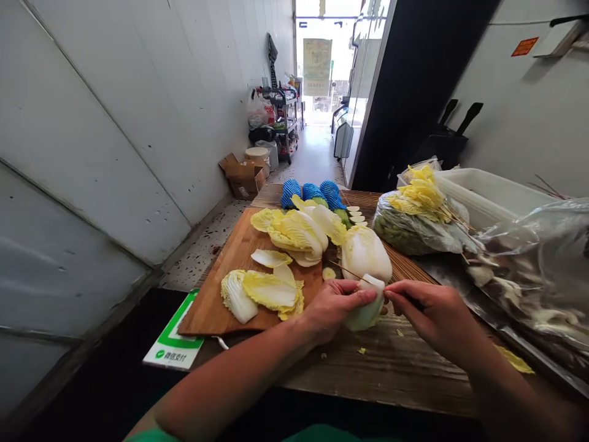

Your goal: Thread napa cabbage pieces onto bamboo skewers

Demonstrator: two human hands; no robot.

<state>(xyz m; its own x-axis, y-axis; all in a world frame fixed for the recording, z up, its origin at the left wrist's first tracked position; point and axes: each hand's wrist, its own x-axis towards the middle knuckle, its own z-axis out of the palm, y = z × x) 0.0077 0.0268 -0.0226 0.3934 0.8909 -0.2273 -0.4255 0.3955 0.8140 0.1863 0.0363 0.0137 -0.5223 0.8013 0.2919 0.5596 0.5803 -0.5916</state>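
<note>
Pale green-white curled cabbage leaf (364, 318) sits between the hands, pinched by the left hand (335, 304). Thin brown wooden skewer (348, 271) slants from far left toward it. Right hand (430, 307): fingertips pressed together at leaf's right edge; grip contents unclear.

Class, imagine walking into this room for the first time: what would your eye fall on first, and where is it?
Probably the bright yellow cabbage leaves, heaped at the far end of the wooden cutting board. Just beyond them, three vivid blue mesh sleeves lie side by side. Nearer, right of the board, the left hand holds a pale cabbage piece, with the right hand at its edge.
</note>
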